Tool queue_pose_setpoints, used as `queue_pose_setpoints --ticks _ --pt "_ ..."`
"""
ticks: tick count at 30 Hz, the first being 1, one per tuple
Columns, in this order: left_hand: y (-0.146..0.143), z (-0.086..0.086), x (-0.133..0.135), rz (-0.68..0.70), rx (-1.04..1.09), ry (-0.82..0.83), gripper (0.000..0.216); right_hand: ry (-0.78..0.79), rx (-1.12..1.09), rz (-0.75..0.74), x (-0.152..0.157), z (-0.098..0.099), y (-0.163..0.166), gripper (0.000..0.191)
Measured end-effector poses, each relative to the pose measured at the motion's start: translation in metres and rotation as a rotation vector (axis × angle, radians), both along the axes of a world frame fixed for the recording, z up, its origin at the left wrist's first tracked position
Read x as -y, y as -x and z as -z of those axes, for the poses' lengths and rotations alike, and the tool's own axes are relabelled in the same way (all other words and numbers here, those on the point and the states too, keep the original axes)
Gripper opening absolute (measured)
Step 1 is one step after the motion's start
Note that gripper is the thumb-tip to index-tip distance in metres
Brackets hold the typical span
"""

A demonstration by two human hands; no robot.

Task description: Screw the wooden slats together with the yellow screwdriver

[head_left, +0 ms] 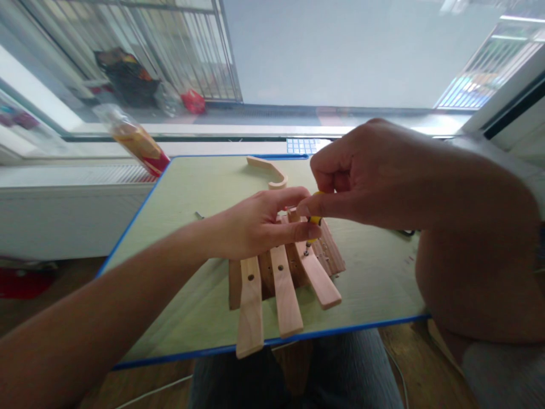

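Note:
A wooden assembly [281, 278] of a brown perforated base with three pale slats fanning out lies on the green table [191, 204]. My left hand [255, 224] rests on its top, fingers curled and pressing on the slats. My right hand [361, 170] is closed in a pinch on a small yellow-handled screwdriver [315, 218], held upright over a screw [305, 248] in the rightmost slat. The slats' far ends are hidden under my hands.
A curved pale wooden piece [270, 170] lies farther back on the table. A small dark screw [198, 215] lies left of my hand. A bottle with a red label [136, 142] stands at the table's far left corner. The blue table edge [340, 329] is near my lap.

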State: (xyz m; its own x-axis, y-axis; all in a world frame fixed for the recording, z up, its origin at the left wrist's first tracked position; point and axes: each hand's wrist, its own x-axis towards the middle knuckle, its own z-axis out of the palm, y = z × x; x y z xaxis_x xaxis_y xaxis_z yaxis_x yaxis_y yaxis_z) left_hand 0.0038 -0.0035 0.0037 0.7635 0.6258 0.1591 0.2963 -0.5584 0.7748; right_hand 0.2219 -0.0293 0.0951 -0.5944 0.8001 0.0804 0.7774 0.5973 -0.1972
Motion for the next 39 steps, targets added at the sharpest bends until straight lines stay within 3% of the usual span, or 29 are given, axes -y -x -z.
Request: queue_pose_setpoints --ticks 14,22,33,39 --pt "0.000 0.001 0.002 -0.011 0.010 0.089 0.030 -0.055 0.086 0.037 -0.005 0.001 0.002 0.053" --pt "0.003 0.000 0.001 0.020 0.026 0.097 0.023 0.004 -0.054 -0.094 0.001 -0.005 -0.009 0.016" --pt "0.004 -0.003 -0.001 0.063 0.015 0.074 0.021 0.110 -0.072 -0.061 0.002 -0.006 -0.004 0.014" --pt "0.003 -0.005 0.001 0.058 -0.007 0.055 0.027 0.040 -0.044 -0.070 0.004 -0.005 -0.001 0.015"
